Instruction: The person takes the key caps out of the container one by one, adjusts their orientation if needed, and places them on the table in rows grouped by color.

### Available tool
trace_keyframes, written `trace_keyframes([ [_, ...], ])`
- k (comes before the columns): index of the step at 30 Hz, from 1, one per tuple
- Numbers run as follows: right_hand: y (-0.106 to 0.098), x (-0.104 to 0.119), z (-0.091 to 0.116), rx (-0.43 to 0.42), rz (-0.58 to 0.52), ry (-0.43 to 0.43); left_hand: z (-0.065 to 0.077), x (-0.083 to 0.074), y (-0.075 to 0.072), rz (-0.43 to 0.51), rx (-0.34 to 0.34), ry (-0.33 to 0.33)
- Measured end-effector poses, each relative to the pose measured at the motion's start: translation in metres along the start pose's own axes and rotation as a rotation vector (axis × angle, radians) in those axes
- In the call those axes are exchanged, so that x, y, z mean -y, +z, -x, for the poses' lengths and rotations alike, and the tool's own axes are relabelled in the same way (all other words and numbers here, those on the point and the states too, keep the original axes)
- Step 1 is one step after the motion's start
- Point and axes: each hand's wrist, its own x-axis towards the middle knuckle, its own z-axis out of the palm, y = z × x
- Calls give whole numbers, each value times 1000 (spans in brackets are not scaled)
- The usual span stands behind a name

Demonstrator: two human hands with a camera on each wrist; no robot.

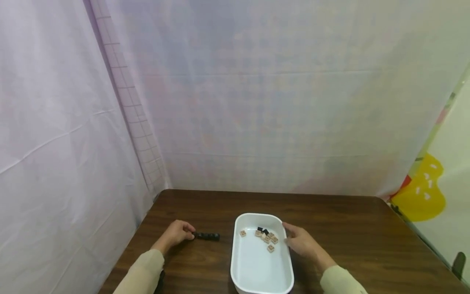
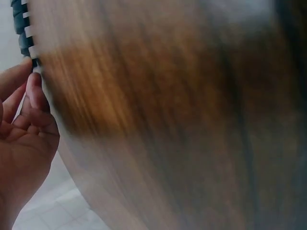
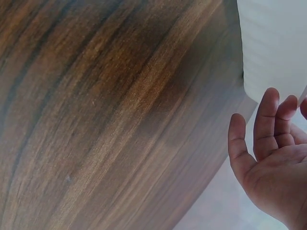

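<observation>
In the head view, my left hand [image 1: 177,232] is at the left end of a short row of black pieces [image 1: 208,236] on the table. Its thumb and a finger pinch a small dark piece [image 2: 34,63] at the end of that row, as the left wrist view shows. My right hand [image 1: 302,242] touches the right rim of a white tray [image 1: 261,281], with its visible fingers [image 3: 265,125] loosely bent beside the tray wall. Several tan square tiles [image 1: 271,248] with markings and a few black ones [image 1: 260,229] lie in the tray.
The brown wooden table [image 1: 349,228] has rounded far corners. Pale sheets [image 1: 271,122] hang behind it and on the left [image 1: 73,163]. A yellow shape [image 1: 422,196] shows on the wall at right.
</observation>
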Motion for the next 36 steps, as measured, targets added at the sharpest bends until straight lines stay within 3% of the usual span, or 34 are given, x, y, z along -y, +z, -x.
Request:
trace_keyframes([
  [6, 3, 0, -1, 1, -4, -10, 2, 4, 1, 42, 61, 89],
  [9, 5, -1, 0, 5, 4, 0, 4, 6, 2, 73, 79, 94],
  [20, 7, 2, 0, -1, -11, -6, 4, 9, 6, 94, 51, 130],
  [25, 9, 2, 1, 0, -32, -16, 5, 10, 6, 90, 24, 122],
  [36, 9, 4, 5, 6, -58, -4, 4, 5, -1, 89, 34, 85],
])
